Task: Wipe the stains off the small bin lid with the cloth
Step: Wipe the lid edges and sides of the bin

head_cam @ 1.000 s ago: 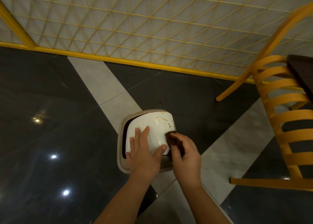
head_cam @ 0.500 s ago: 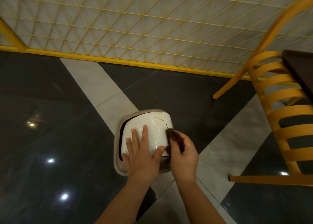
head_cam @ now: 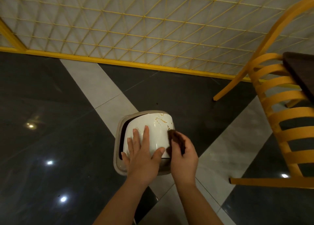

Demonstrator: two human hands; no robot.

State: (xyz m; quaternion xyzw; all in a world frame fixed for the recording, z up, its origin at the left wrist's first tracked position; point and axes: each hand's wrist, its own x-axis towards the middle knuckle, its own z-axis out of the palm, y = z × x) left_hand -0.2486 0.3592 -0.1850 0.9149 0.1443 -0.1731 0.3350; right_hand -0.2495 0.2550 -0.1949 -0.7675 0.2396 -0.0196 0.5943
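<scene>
our right hand [head_cam: 184, 154] is curled closed around a dark brown cloth [head_cam: 175, 139], fingers wrapped over the bunched fabric, and the cloth's top edge presses against the right edge of the small bin lid [head_cam: 153, 131]. our left hand [head_cam: 141, 154] lies flat and open on the near part of the lid, fingers spread and pointing away from us, thumb reaching toward the right hand; it holds nothing and seems to be steadying the lid.

the relation we care about: the orange-brown stains [head_cam: 160, 120] sit on the far right part of the white lid, just beyond the cloth and a little to its left. so the wipe, as we judge it, runs forward and slightly inward from where the right hand is now. the right hand is clearly the nearer one to the stains; a few specks reach down almost to the cloth's tip.

the lid curves over the beige bin [head_cam: 119, 163], which stands on the dark glossy floor [head_cam: 59, 114] directly in front of us. a yellow chair [head_cam: 278, 122] stands well apart to the right.
</scene>
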